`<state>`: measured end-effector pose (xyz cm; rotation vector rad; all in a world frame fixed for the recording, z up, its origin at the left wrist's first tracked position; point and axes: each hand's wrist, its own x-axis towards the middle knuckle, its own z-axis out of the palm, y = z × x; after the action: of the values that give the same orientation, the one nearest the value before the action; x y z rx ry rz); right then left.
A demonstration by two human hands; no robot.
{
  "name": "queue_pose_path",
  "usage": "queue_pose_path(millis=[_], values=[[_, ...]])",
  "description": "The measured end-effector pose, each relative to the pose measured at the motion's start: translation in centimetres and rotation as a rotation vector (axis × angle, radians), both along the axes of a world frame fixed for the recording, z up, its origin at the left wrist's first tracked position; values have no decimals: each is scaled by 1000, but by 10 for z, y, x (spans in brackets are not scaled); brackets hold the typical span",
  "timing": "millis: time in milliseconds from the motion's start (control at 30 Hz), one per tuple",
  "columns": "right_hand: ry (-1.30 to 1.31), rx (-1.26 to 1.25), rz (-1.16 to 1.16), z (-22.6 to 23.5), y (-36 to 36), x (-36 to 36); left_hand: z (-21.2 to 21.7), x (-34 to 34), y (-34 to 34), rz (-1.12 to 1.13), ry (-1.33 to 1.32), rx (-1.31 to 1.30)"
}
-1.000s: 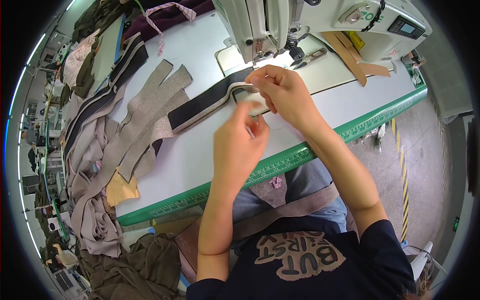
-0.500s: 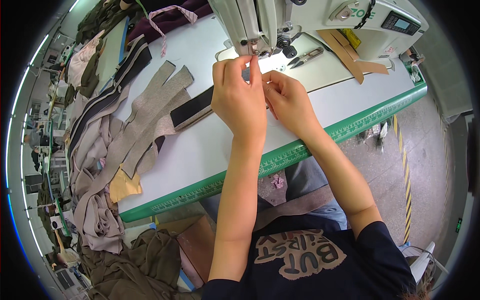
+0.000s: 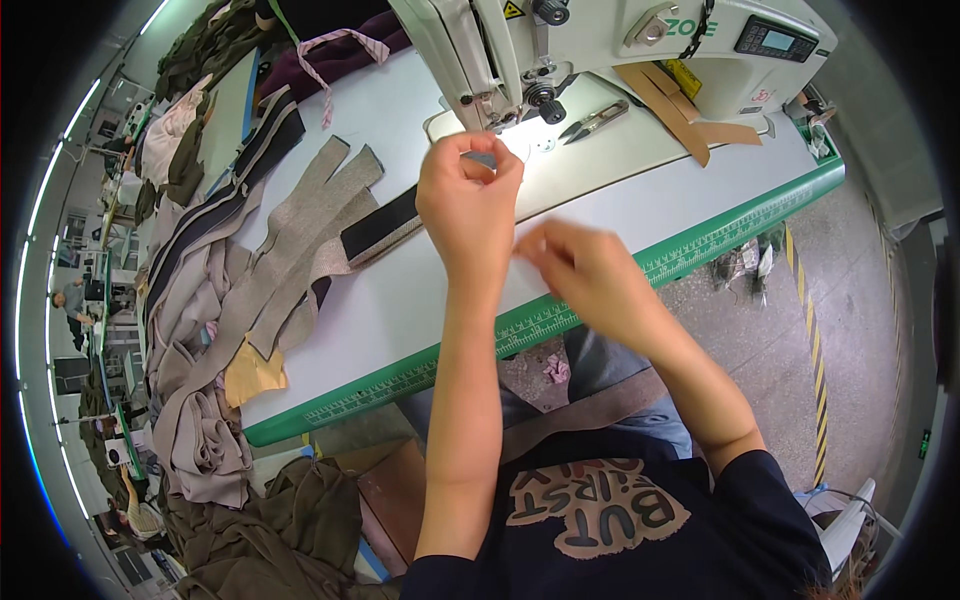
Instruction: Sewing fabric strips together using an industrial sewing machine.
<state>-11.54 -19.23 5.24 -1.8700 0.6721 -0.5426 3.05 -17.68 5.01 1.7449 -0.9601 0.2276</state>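
Since half a second ago the right hand has drawn back from the needle area toward the near edge of the white sewing table, while the left hand stays raised just in front of the presser foot of the sewing machine. Left fingers are curled in, thumb and forefinger pinched close together; what they pinch is too small to make out, and no cloth can be seen in that hand. Right hand is blurred, fingers loosely bent and pointing left toward the left wrist; whether it holds anything cannot be told. A dark fabric strip lies on the table just left of the left hand, its far end under grey-beige knit strips that fan out toward the table's left edge. Beyond these, a heap of beige and dark cut pieces hangs over the left side, with a small yellow scrap near the green ruler-marked table edge. Thread snips rest on the machine bed right of the needle, and tan strips lie against the machine body further right. Olive fabric is piled on the floor at lower left.
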Motion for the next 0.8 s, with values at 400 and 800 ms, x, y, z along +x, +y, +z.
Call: queue_pose_path(millis=[400, 800], values=[[316, 252, 327, 40, -16, -46, 11, -37, 152, -595, 910, 481], [-585, 1057, -115, 0, -47, 78, -45, -64, 262, -1124, 685, 1151]])
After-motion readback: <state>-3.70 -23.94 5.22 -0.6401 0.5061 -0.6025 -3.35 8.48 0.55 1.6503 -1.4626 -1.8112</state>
